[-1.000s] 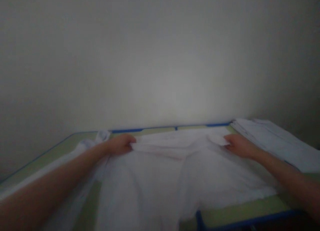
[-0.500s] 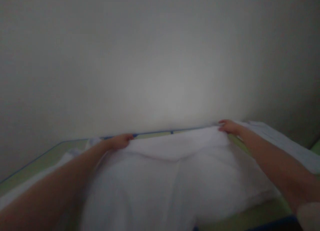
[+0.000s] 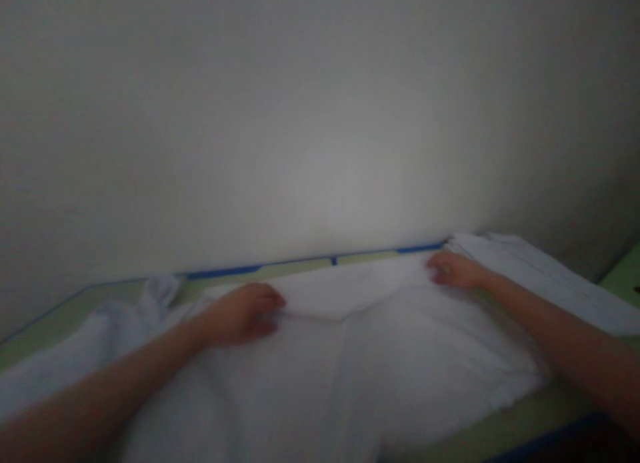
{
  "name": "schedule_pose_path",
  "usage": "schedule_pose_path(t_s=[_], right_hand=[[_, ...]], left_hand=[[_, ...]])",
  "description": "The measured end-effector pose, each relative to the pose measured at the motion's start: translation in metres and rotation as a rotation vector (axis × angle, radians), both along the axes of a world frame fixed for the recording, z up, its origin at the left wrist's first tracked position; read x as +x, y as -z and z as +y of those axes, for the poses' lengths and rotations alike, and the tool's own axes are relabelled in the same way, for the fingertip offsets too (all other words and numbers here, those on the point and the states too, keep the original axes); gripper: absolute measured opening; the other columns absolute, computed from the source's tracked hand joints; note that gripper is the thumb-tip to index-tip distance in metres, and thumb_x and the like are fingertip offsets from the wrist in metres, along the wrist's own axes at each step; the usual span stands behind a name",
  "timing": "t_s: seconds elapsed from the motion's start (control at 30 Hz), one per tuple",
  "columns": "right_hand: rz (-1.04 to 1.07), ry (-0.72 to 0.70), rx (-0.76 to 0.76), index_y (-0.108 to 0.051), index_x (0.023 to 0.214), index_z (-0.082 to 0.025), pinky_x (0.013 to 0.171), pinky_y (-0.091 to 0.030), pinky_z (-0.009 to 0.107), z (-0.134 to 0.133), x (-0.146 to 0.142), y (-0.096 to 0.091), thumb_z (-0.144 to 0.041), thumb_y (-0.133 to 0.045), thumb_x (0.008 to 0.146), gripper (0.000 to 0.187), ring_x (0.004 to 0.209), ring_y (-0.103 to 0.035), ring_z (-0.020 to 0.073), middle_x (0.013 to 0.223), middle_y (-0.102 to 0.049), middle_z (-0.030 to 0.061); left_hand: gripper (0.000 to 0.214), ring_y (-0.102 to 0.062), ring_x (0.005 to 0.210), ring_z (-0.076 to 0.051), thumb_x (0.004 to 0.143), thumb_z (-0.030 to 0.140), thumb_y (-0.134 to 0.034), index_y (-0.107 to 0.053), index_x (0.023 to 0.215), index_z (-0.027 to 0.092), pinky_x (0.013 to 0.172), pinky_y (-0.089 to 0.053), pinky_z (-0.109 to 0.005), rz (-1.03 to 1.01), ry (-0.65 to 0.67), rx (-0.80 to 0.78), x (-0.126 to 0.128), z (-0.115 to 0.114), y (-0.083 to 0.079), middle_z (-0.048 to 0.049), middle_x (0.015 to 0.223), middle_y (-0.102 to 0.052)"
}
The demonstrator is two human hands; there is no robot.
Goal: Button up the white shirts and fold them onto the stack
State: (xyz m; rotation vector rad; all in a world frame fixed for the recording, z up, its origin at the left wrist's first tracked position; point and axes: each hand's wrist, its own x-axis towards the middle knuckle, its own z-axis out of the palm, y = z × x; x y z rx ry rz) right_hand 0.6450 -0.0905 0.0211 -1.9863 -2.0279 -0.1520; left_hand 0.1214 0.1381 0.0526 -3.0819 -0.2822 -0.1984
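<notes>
A white garment (image 3: 400, 356) lies spread over the green surface in front of me, blurred, with a wide band along its far edge and folds running down from it. My left hand (image 3: 247, 313) is at the band's left part, thumb and fingers apart over the cloth. At the right end of the band, my right hand (image 3: 453, 269) has its fingers curled onto the fabric's edge. The dim light and blur hide the garment's finer details.
A crumpled white cloth (image 3: 105, 333) lies to the left. Flat white cloths (image 3: 545, 276) lie at the right. The green table (image 3: 530, 419) has blue edging (image 3: 225, 271) and stands against a plain grey wall (image 3: 320, 116).
The garment has come down from a raised, stretched position to lie flatter. My left hand has loosened from its corner and moved slightly right and down; my right hand has lowered slightly.
</notes>
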Motion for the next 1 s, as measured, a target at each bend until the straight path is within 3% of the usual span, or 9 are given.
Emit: schedule_pose_path(t_s=[0.1,0.27,0.47,0.63,0.8,1.0], right_hand=[[-0.005,-0.027,-0.035,-0.061,0.110,-0.020,0.096,-0.036,0.036,-0.005,-0.001,0.008,-0.026,-0.057,0.069,0.042,0.106,-0.052,0.0214,0.114,-0.058,0.0081],[-0.061,-0.043,-0.070,-0.067,0.089,-0.019,0.086,-0.041,0.033,-0.001,-0.006,0.004,-0.019,-0.047,0.076,0.024,0.090,-0.057,0.0193,0.093,-0.065,0.0077],[0.032,0.131,-0.007,-0.059,0.111,-0.016,0.088,-0.041,0.031,-0.009,0.008,-0.001,-0.022,-0.054,0.073,0.038,0.099,-0.055,0.0205,0.111,-0.060,0.0094],[0.211,0.249,-0.079,-0.058,0.109,-0.018,0.081,-0.044,0.028,-0.016,0.021,0.015,-0.021,-0.059,0.067,0.042,0.087,-0.059,0.0177,0.099,-0.064,0.0073],[0.295,0.256,-0.079,-0.061,0.104,-0.016,0.079,-0.044,0.028,-0.016,0.033,0.022,-0.025,-0.059,0.069,0.036,0.084,-0.060,0.0168,0.095,-0.065,0.0070],[0.171,0.227,-0.072,-0.064,0.104,-0.018,0.073,-0.043,0.027,-0.014,0.025,0.018,-0.028,-0.056,0.071,0.035,0.077,-0.058,0.0171,0.089,-0.065,0.0070]], left_hand=[[0.035,-0.051,0.105,-0.018,0.087,0.032,-0.038,-0.057,0.116,0.024,0.095,-0.036,-0.031,-0.021,0.018,0.004,0.020,-0.021,0.006,-0.0050,0.114,-0.058],[0.031,-0.056,0.096,-0.018,0.087,0.028,-0.036,-0.063,0.101,0.021,0.089,-0.039,-0.030,-0.031,-0.066,-0.038,0.037,-0.024,0.000,-0.0057,0.101,-0.063],[0.032,-0.054,0.098,-0.018,0.088,0.030,-0.035,-0.063,0.101,0.021,0.089,-0.038,-0.028,-0.060,-0.062,-0.055,0.031,-0.017,-0.009,-0.0056,0.105,-0.061],[0.032,-0.055,0.095,-0.017,0.087,0.031,-0.037,-0.064,0.099,0.021,0.087,-0.039,-0.028,-0.013,-0.042,-0.086,0.028,-0.015,0.000,-0.0057,0.102,-0.062],[0.033,-0.055,0.096,-0.018,0.087,0.032,-0.037,-0.065,0.100,0.022,0.088,-0.039,-0.028,-0.013,-0.060,-0.093,0.028,-0.017,0.007,-0.0054,0.104,-0.062],[0.032,-0.055,0.095,-0.018,0.086,0.031,-0.038,-0.066,0.098,0.021,0.088,-0.039,-0.029,-0.023,-0.071,-0.114,0.030,-0.019,0.008,-0.0061,0.103,-0.062]])
